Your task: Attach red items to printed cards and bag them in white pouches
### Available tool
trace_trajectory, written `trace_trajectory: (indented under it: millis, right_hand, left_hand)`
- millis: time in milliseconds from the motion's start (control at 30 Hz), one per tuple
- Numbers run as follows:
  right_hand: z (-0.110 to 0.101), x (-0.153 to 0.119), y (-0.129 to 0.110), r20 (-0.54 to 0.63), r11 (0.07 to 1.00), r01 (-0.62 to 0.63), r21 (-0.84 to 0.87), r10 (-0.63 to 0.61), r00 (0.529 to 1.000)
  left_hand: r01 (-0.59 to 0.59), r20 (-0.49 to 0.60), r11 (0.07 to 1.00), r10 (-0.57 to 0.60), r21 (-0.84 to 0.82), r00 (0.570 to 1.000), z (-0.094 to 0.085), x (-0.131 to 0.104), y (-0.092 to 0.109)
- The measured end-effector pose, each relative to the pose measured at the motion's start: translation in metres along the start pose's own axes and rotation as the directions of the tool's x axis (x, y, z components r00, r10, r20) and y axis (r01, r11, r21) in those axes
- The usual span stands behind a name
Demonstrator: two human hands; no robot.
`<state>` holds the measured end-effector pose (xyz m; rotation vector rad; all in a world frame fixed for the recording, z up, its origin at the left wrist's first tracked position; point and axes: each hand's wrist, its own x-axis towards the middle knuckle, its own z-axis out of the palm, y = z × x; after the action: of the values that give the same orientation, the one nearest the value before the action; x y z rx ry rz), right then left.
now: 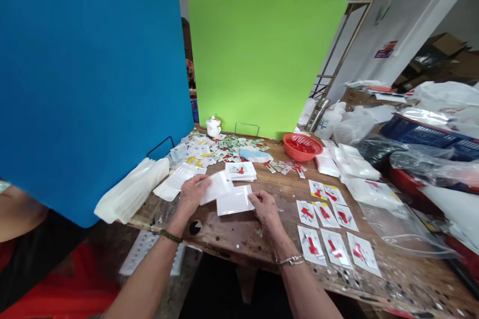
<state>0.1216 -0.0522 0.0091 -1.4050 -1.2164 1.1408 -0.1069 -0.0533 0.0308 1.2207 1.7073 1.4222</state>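
My left hand (192, 194) pinches a small glossy white bag (217, 187), tilted above the table. The thumb and fingers of my right hand (264, 204) are closed on the right edge of a second small white bag (235, 201), held flat. The two bags nearly meet in front of me, overlapping in view. Just beyond them lies a stack of white cards (240, 171), the top one bearing a red item. Left of my left hand, more white bags (175, 182) lie on the table.
Several cards with red pieces (325, 214) lie in rows at right. Loose packets (194, 152), green-grey cards (243, 144) and a red basket (302, 147) stand farther back. Blue (90, 75) and green (262, 65) panels border the wooden table (239, 237). Plastic bags (359, 159) crowd the right side.
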Motion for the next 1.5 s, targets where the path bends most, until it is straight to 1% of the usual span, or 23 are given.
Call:
trace_trajectory:
  millis: [67, 100, 133, 167, 267, 300, 333, 367, 433, 467, 567, 633, 700, 733, 767, 833, 900, 1033, 1100, 1200, 1333, 1400, 1500]
  right_hand:
    - [0.001, 0.003, 0.001, -0.024, 0.996, 0.018, -0.090, -0.021, 1.000]
    - [0.002, 0.004, 0.000, -0.008, 0.991, 0.022, -0.132, -0.023, 1.000]
    - [0.004, 0.004, -0.002, 0.011, 0.985, 0.040, -0.168, -0.039, 0.999]
    - [0.007, 0.005, -0.005, 0.021, 0.977, 0.080, -0.196, -0.077, 0.997]
    - [0.011, 0.002, -0.019, -0.027, 0.951, 0.225, -0.211, -0.235, 0.972]
    - [0.009, 0.000, -0.024, -0.025, 0.955, 0.236, -0.177, -0.244, 0.969]
    - [0.006, -0.002, -0.029, 0.008, 0.969, 0.216, -0.121, -0.216, 0.976]
    - [0.002, -0.005, -0.033, 0.072, 0.984, 0.172, -0.054, -0.168, 0.983]
    - [-0.010, -0.013, -0.038, 0.206, 0.995, 0.081, 0.053, -0.090, 0.974]
    - [-0.016, -0.017, -0.039, 0.235, 0.995, 0.054, 0.082, -0.072, 0.969]
    - [-0.033, -0.027, -0.037, 0.176, 0.993, 0.011, 0.118, -0.032, 0.984]
    - [-0.041, -0.033, -0.034, 0.102, 0.987, -0.001, 0.162, -0.015, 0.995]
    - [-0.046, -0.037, -0.031, 0.031, 0.975, 0.008, 0.220, -0.015, 0.999]
    - [-0.047, -0.039, -0.030, 0.005, 0.970, 0.018, 0.241, -0.020, 1.000]
    - [-0.048, -0.040, -0.030, -0.015, 0.967, 0.030, 0.252, -0.028, 1.000]
    - [-0.049, -0.044, -0.030, -0.039, 0.970, 0.063, 0.236, -0.055, 0.998]
    - [-0.050, -0.047, -0.030, -0.050, 0.976, 0.097, 0.195, -0.089, 0.995]
    - [-0.054, -0.050, -0.024, -0.022, 0.985, 0.078, 0.153, -0.076, 0.997]
    - [-0.054, -0.050, -0.018, 0.000, 0.986, 0.040, 0.162, -0.041, 0.999]
    - [-0.051, -0.048, -0.011, 0.003, 0.974, 0.000, 0.226, 0.000, 1.000]
    - [-0.045, -0.045, -0.002, -0.015, 0.961, -0.042, 0.274, 0.047, 0.999]
    - [-0.044, -0.043, 0.001, -0.053, 0.973, -0.009, 0.232, 0.022, 0.998]
    - [-0.042, -0.041, 0.005, -0.119, 0.992, 0.105, 0.070, -0.097, 0.988]
  left_hand:
    - [-0.003, -0.183, 1.000, 0.004, 0.005, 0.983, -0.011, 0.009, 0.003]
    - [0.003, -0.228, 1.000, -0.009, -0.026, 0.974, -0.015, 0.011, 0.006]
    - [0.015, -0.227, 0.997, -0.031, -0.073, 0.973, -0.018, 0.011, 0.010]
    - [0.035, -0.191, 0.992, -0.059, -0.123, 0.980, -0.019, 0.009, 0.015]
    - [0.098, 0.010, 0.977, -0.098, -0.191, 0.995, -0.011, -0.010, 0.031]
    - [0.098, 0.068, 0.981, -0.088, -0.167, 0.994, -0.006, -0.018, 0.035]
    - [0.086, 0.111, 0.987, -0.071, -0.137, 0.991, 0.000, -0.026, 0.039]
    - [0.065, 0.148, 0.992, -0.049, -0.107, 0.988, 0.006, -0.033, 0.042]
    - [0.011, 0.199, 0.998, 0.002, -0.062, 0.980, 0.017, -0.042, 0.046]
    - [-0.015, 0.222, 0.999, 0.025, -0.046, 0.975, 0.022, -0.044, 0.048]
    - [-0.119, 0.267, 0.993, 0.113, 0.006, 0.957, 0.035, -0.049, 0.051]
    - [-0.277, 0.212, 0.959, 0.259, 0.064, 0.942, 0.043, -0.054, 0.056]
    - [-0.425, 0.109, 0.895, 0.412, 0.137, 0.904, 0.053, -0.064, 0.062]
    - [-0.460, 0.090, 0.875, 0.451, 0.153, 0.888, 0.059, -0.071, 0.064]
    - [-0.460, 0.106, 0.877, 0.448, 0.138, 0.887, 0.065, -0.078, 0.067]
    - [-0.370, 0.241, 0.929, 0.354, 0.025, 0.904, 0.078, -0.091, 0.069]
    - [-0.219, 0.370, 0.971, 0.239, -0.096, 0.898, 0.090, -0.098, 0.068]
    - [0.088, 0.487, 0.966, 0.042, -0.241, 0.872, 0.103, -0.098, 0.060]
    - [0.184, 0.532, 0.943, -0.010, -0.276, 0.846, 0.105, -0.096, 0.055]
    - [0.195, 0.536, 0.933, -0.003, -0.302, 0.844, 0.106, -0.093, 0.046]
    - [0.148, 0.478, 0.948, 0.006, -0.283, 0.878, 0.110, -0.092, 0.034]
    - [0.105, 0.442, 0.962, 0.018, -0.253, 0.897, 0.113, -0.092, 0.031]
    - [0.013, 0.419, 0.981, 0.071, -0.193, 0.905, 0.115, -0.091, 0.034]
